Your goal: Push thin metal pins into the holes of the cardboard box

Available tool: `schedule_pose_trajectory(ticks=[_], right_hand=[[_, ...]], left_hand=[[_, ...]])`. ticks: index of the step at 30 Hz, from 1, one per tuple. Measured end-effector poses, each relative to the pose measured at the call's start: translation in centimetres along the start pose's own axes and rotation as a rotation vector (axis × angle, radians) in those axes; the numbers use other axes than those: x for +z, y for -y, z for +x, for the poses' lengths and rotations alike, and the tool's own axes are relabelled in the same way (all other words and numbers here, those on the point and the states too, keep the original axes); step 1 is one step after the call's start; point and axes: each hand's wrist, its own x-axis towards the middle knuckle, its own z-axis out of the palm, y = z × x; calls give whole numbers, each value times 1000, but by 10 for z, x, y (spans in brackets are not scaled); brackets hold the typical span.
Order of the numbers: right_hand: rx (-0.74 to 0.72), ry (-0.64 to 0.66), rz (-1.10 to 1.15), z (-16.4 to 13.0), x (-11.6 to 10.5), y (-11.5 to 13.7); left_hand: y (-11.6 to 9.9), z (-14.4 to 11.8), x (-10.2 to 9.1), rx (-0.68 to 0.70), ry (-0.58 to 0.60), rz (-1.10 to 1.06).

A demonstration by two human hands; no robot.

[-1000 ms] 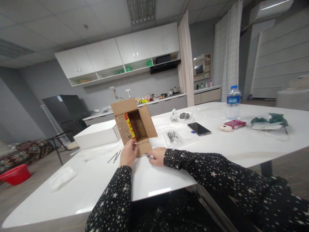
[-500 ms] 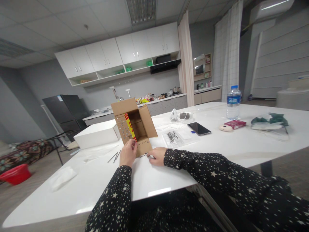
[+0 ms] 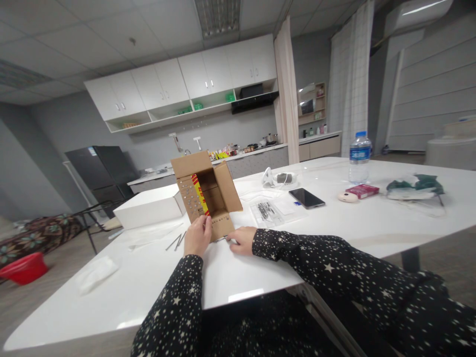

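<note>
A small brown cardboard box point(image 3: 210, 191) lies on its side on the white table point(image 3: 260, 263), flaps spread, its opening facing me, a red and yellow print showing inside. My left hand point(image 3: 198, 237) grips the box's lower left flap edge. My right hand point(image 3: 242, 239) rests on the table by the box's lower right corner, fingertips pinched on a thin metal piece point(image 3: 222, 239). Both sleeves are black with white stars.
A white flat box point(image 3: 148, 206) lies left of the carton, thin metal rods point(image 3: 177, 241) beside it. A clear bag of small parts point(image 3: 268, 212), a phone point(image 3: 307, 198), a water bottle point(image 3: 359, 157) and a red pack point(image 3: 362, 190) sit to the right.
</note>
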Motion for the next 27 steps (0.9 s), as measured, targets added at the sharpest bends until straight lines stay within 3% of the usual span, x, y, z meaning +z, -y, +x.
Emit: schedule_pose_trajectory(ticks=[27], right_hand=[[14, -2, 6, 1, 1, 0]], left_hand=[[-4, -1, -2, -56, 63, -57]])
